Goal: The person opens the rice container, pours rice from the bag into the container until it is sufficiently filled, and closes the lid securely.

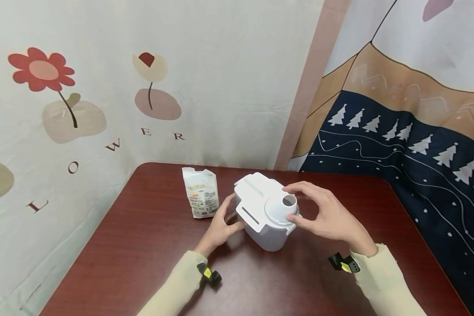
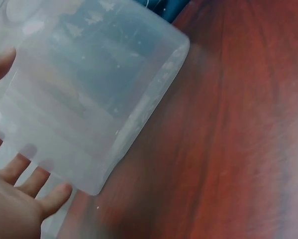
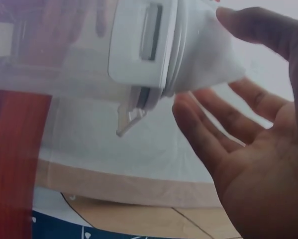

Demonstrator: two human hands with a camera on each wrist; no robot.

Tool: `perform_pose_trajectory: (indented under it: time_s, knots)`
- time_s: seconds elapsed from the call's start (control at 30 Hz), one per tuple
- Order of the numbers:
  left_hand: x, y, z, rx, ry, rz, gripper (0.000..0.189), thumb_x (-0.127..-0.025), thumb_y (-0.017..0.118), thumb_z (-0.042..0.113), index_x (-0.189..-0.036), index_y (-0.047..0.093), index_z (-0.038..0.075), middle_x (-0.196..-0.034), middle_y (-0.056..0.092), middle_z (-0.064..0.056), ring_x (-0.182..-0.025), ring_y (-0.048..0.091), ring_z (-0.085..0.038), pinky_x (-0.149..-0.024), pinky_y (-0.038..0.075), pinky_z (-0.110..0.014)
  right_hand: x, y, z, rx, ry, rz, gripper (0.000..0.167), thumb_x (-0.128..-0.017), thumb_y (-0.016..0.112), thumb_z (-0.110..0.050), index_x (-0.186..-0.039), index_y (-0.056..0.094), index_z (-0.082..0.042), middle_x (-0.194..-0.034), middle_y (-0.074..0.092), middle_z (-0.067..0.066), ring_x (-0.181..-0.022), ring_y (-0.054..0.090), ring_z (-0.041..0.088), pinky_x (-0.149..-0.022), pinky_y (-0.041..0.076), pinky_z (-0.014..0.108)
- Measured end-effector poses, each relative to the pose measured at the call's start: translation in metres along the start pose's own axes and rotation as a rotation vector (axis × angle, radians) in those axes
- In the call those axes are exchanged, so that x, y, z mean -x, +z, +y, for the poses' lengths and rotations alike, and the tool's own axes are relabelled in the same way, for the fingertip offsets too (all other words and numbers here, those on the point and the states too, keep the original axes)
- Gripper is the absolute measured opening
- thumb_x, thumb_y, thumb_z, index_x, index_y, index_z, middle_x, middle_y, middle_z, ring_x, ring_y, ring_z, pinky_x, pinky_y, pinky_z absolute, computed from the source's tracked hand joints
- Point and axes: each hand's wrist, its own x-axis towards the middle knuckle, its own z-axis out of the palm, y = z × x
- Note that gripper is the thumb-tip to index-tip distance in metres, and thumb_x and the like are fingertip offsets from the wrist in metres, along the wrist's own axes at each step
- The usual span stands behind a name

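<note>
A translucent plastic storage container (image 1: 271,240) with a white lid (image 1: 249,193) and side clips stands tilted toward me over the table. My left hand (image 1: 218,230) grips its left side, thumb and fingers spread; in the left wrist view the fingertips press against the cloudy wall. On the lid's right end sits a white funnel-shaped spout (image 1: 276,211) with a round opening. My right hand (image 1: 333,215) holds this spout between thumb and fingers. Seen from the right wrist, the thumb lies on one side of the spout (image 3: 206,57) and the fingers curve round the other.
A white printed bag (image 1: 202,195) stands upright just left of the container, close to my left fingers. The dark red wooden table (image 1: 142,245) ends at a wall hung with patterned cloth (image 1: 237,87). Both forearms wear a wrist camera.
</note>
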Motion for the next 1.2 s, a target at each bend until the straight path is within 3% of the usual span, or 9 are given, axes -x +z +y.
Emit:
perform_pose_trajectory:
  time_s: [0.1,0.23,0.47,0.6,0.83,1.03,1.2]
  knots:
    - [0.005,0.006,0.002,-0.019,0.004,0.049,0.088,-0.081,0.083,0.003,-0.156,0.037,0.007,-0.152,0.049,-0.024,-0.140,0.048,-0.042,-0.115,0.042,-0.059,0.000,-0.004,0.003,-0.049,-0.003,-0.030,0.061,-0.083,0.087,-0.021,-0.137,0.060,-0.028,-0.136,0.063,-0.013,-0.122,0.062,0.006,-0.103,0.057,0.041]
    - [0.009,0.018,0.005,-0.044,-0.038,0.126,0.089,-0.079,0.088,0.010,-0.154,0.041,0.012,-0.151,0.052,-0.019,-0.138,0.052,-0.038,-0.115,0.044,-0.057,0.002,-0.006,0.007,-0.100,-0.009,-0.048,0.059,-0.084,0.086,-0.018,-0.136,0.061,-0.029,-0.135,0.064,-0.013,-0.122,0.061,0.006,-0.103,0.057,0.038]
    - [0.007,0.026,0.007,-0.042,-0.038,0.188,0.086,-0.077,0.087,0.002,-0.151,0.044,0.005,-0.147,0.054,-0.025,-0.133,0.055,-0.043,-0.113,0.046,-0.057,0.006,-0.001,0.007,-0.131,0.001,-0.020,0.058,-0.083,0.087,-0.015,-0.134,0.063,-0.028,-0.133,0.065,-0.011,-0.120,0.063,0.007,-0.101,0.057,0.035]
    - [0.004,0.022,0.004,-0.037,-0.032,0.158,0.085,-0.078,0.085,-0.001,-0.152,0.042,0.003,-0.147,0.053,-0.027,-0.133,0.054,-0.046,-0.114,0.045,-0.057,0.007,0.003,0.004,-0.121,0.002,0.011,0.057,-0.082,0.088,-0.016,-0.133,0.064,-0.028,-0.130,0.067,-0.011,-0.117,0.064,0.007,-0.099,0.058,0.034]
    - [-0.004,0.012,0.002,0.045,-0.023,0.038,0.090,-0.080,0.078,-0.009,-0.157,0.033,-0.001,-0.154,0.046,-0.029,-0.142,0.046,-0.047,-0.119,0.037,-0.058,0.008,0.014,-0.005,-0.114,0.013,0.072,0.056,-0.081,0.090,-0.020,-0.131,0.066,-0.026,-0.125,0.069,-0.009,-0.112,0.066,0.008,-0.095,0.060,0.035]
    - [-0.011,0.003,-0.002,0.074,-0.006,-0.065,0.093,-0.082,0.076,-0.007,-0.161,0.026,0.003,-0.160,0.039,-0.025,-0.148,0.039,-0.043,-0.121,0.034,-0.056,0.007,0.021,-0.012,-0.078,0.008,0.109,0.056,-0.079,0.091,-0.020,-0.129,0.067,-0.025,-0.121,0.069,-0.011,-0.108,0.067,0.006,-0.091,0.062,0.035]
    - [-0.010,-0.002,-0.005,0.094,0.027,-0.113,0.094,-0.087,0.078,0.001,-0.163,0.023,0.009,-0.168,0.028,-0.017,-0.154,0.029,-0.037,-0.124,0.029,-0.056,0.006,0.024,-0.014,-0.046,-0.010,0.122,0.057,-0.078,0.091,-0.022,-0.129,0.066,-0.024,-0.123,0.069,-0.010,-0.109,0.067,0.006,-0.092,0.062,0.033]
